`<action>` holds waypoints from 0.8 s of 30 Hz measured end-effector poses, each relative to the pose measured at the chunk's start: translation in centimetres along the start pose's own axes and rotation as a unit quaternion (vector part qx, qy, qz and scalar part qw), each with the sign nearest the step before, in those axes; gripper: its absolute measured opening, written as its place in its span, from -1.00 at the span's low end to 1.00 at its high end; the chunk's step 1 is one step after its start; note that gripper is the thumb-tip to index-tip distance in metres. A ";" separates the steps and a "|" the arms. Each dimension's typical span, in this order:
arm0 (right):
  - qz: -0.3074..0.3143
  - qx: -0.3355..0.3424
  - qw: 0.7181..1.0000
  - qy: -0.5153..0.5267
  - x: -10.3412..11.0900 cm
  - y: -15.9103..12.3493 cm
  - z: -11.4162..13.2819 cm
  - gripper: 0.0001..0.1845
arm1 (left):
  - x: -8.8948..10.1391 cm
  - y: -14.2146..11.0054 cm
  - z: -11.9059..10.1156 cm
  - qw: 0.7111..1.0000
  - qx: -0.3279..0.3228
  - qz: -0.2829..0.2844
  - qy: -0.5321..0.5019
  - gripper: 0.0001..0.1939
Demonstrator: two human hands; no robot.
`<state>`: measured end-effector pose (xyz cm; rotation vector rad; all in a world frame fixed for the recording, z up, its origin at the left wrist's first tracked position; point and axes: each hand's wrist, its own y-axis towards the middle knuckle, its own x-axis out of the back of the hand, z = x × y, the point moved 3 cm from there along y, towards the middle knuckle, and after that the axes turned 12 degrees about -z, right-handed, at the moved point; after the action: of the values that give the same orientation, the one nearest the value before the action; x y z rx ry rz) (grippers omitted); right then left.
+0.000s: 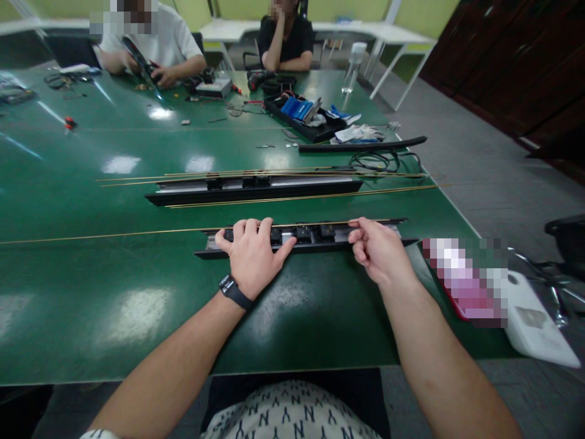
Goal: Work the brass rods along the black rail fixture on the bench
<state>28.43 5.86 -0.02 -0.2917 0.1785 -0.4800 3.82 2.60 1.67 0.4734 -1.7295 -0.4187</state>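
A black channel-shaped rail [315, 250] with a silvery inside and several small black blocks lies across the green table in front of me. My left hand [255, 251] wraps over its left half, fingers on the far edge and thumb near the blocks. A thin brass-coloured rod [114, 235] runs along the rail's far edge and sticks out far to the left. At the rail's right part, my right hand [375, 249] has its index finger and thumb closed on the rod, the other fingers curled.
Beyond lies a second black rail [256, 194] with more thin rods around it. Farther back are a black strip [363, 146], coiled cable [375, 161], a tray [315, 129] and a bottle [353, 68]. A phone [466, 280] lies at right. Two people sit opposite.
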 end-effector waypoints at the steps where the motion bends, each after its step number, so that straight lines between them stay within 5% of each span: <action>1: -0.001 0.001 1.000 -0.002 0.0 0.0 0.0 -0.84 | 0.0 0.0 0.0 1.000 -0.001 -0.002 -0.001 -0.50; 24: -0.004 -0.006 0.999 -0.036 0.2 0.0 0.2 -0.80 | 0.0 -0.1 -0.2 1.000 -0.003 -0.006 -0.003 -0.48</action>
<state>28.65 5.78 0.15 -0.3204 0.1092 -0.4766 4.00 2.47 1.65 0.4786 -1.7305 -0.4349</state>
